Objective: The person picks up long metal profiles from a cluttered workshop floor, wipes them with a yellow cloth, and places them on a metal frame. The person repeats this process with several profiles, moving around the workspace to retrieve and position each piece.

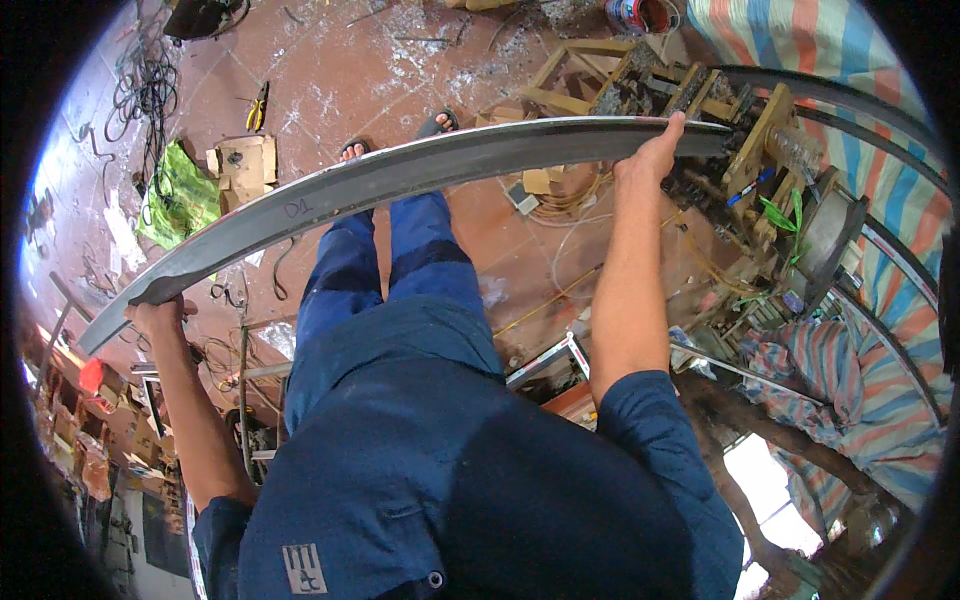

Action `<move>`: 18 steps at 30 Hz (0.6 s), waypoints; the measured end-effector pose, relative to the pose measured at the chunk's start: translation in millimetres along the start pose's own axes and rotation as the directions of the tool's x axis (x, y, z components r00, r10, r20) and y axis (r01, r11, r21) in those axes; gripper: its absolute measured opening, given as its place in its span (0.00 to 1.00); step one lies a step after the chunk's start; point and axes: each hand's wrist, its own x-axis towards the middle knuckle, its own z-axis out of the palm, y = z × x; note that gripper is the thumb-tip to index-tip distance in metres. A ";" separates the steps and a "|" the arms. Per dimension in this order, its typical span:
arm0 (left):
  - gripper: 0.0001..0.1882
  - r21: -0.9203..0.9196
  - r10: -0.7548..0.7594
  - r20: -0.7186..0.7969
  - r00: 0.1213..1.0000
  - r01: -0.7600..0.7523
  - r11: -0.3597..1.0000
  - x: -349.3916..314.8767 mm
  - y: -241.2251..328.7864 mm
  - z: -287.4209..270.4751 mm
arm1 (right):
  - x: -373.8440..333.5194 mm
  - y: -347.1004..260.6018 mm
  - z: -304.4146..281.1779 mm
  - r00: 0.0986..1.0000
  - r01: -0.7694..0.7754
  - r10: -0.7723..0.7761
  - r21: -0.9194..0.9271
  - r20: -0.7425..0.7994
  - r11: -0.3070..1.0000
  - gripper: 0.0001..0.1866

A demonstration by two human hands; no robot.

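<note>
A long dark grey metal profile (440, 157) with a pale upper edge spans the view in front of my body. It looks bowed, though the lens bends straight edges too. Close to its left end, my left hand (158, 316) grips the lower edge, its fingers partly hidden under the metal. Toward the other end, my right hand (650, 163) is closed around the profile with the thumb on the top edge. The right tip reaches a machine with a wooden frame (762, 140); whether it sits inside or merely in front cannot be made out.
Pliers (258, 108), a green bag (182, 198), flattened cardboard (245, 168) and tangled black cable (145, 85) lie on the littered tile floor. Several curved dark profiles (880, 130) run along striped sheeting (840, 45) at right. A red bucket (640, 14) stands at the far side.
</note>
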 end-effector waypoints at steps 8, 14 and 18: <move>0.36 -0.053 -0.109 0.008 0.994 0.109 0.993 0.5 5.7 -2.9 | -19.5 5.7 5.4 0.998 -0.031 0.030 -0.026 -0.062 0.999 0.38; 0.39 0.019 -0.052 0.051 0.997 0.051 0.998 1.5 -18.0 5.0 | 3.6 -0.7 -3.7 1.000 0.011 -0.011 0.013 0.024 1.000 0.43; 0.40 -0.001 -0.060 0.040 0.997 0.060 0.998 -9.2 -16.0 6.2 | 5.6 -0.7 -2.1 0.999 0.049 -0.049 0.016 0.006 0.999 0.44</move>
